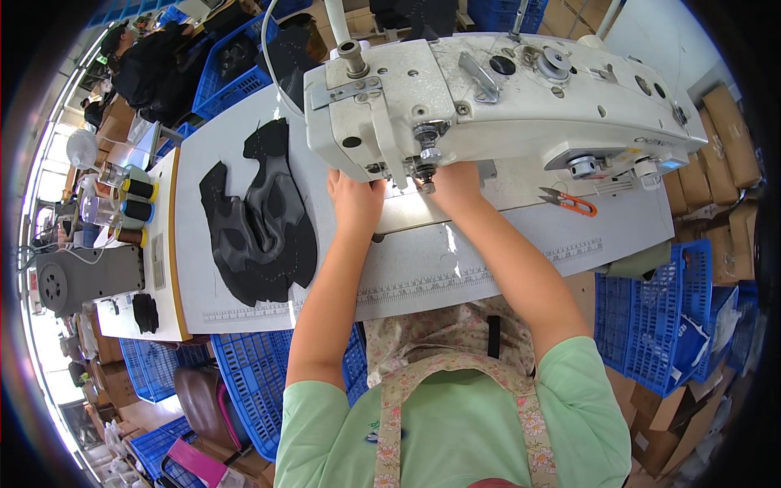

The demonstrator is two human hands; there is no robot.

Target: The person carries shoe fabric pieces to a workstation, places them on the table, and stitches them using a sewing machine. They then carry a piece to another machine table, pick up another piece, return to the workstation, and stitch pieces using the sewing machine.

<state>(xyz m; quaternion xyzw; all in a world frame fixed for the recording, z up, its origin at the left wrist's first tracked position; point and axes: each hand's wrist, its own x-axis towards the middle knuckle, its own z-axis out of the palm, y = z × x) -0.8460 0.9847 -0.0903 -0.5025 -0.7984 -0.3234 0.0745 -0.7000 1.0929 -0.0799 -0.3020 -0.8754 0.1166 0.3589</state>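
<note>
A white industrial sewing machine (382, 106) stands over the grey table in front of me. My left hand (355, 199) reaches under the left end of its head, beside the needle area. My right hand (457, 185) lies just right of the presser foot and needle bar (425, 167). The machine head covers most of the fingers of both hands, so what they hold, if anything, is hidden. Left of my left forearm, a black shaped fabric piece (264, 211) with glossy raised parts lies flat, apart from both hands.
Orange-handled thread snips (572, 202) lie right of my right forearm. A printed ruler strip (407, 286) runs along the table's front edge. Thread spools (137, 210) stand on the neighbouring table at left. Blue crates (651, 317) flank me below table height. Another person (154, 69) sits at the far left.
</note>
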